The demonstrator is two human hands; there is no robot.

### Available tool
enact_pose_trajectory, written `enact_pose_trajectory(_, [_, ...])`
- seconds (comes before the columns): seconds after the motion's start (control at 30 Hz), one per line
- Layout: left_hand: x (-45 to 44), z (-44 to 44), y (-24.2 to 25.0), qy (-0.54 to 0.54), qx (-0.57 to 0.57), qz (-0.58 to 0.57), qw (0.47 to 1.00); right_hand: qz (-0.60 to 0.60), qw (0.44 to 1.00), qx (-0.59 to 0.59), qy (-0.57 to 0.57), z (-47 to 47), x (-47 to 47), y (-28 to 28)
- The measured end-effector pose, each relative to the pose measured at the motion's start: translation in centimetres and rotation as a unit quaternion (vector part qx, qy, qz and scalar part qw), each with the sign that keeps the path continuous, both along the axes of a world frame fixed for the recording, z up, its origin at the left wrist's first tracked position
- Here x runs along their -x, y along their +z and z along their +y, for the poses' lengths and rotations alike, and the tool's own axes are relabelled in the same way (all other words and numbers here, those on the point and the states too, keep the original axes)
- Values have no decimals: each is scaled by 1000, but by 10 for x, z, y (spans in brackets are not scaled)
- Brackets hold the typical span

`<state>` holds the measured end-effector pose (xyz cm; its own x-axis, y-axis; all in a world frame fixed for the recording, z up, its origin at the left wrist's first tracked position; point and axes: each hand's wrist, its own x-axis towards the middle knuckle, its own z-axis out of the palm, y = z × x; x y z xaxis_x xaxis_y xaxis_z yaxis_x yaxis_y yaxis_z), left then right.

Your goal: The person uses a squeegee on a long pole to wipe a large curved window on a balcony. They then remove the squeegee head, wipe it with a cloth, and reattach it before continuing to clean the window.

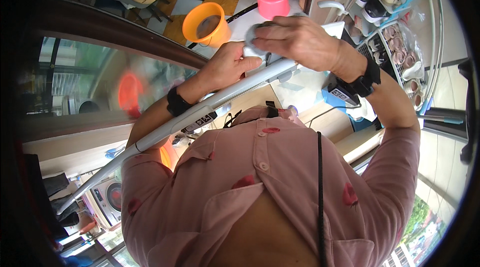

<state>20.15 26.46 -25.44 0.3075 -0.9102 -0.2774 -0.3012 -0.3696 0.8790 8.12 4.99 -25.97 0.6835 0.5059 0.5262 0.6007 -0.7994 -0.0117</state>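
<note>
A long pale grey pole point(165, 124) slants across the front of my body, passing over my left forearm and running down to the lower left. At its upper end, my left hand point(236, 60) grips a white fitting point(250, 52), whose exact kind I cannot tell. My right hand point(300, 41) holds a bunched grey cloth point(255, 36) against or just above that fitting. Its fingers are slightly blurred and hide part of the pole's end. Both wrists wear black bands.
An orange bucket point(191, 23) holding dark water and a pink plastic stool point(273, 0) stand beyond my hands. A glass door point(90, 72) is at left. Shoe racks point(384, 47) with several shoes stand at right. A front-loading washing machine point(107, 195) is lower left.
</note>
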Motion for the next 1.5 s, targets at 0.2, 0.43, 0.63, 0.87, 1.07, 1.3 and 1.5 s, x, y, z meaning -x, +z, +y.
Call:
enact_pose_trajectory(0.2, [4, 11, 9, 59, 12, 46, 997, 44, 997, -2, -68, -48, 6, -11])
enact_pose_trajectory(0.43, [3, 23, 8, 117, 15, 97, 988, 155, 927, -56, -336, -146, 31, -104])
enact_pose_trajectory(0.63, [-4, 29, -4, 177, -10, 116, 977, 248, 848, -190, -429, -150, 39, -184])
enact_pose_trajectory(0.87, [-21, 45, -10, 193, 154, 317, 916, 53, 635, -651, -414, -124, 19, -235])
enact_pose_trajectory(1.07, [-48, 50, -42, 61, 190, 241, 950, -88, 630, -667, -387, -107, -38, -213])
enact_pose_trajectory(1.3, [-51, 36, -67, 66, 248, 358, 898, -7, 556, -782, -282, -20, -53, -188])
enact_pose_trajectory(1.5, [-70, 22, -79, 106, 167, 413, 889, 119, 682, -699, -178, 41, -31, -150])
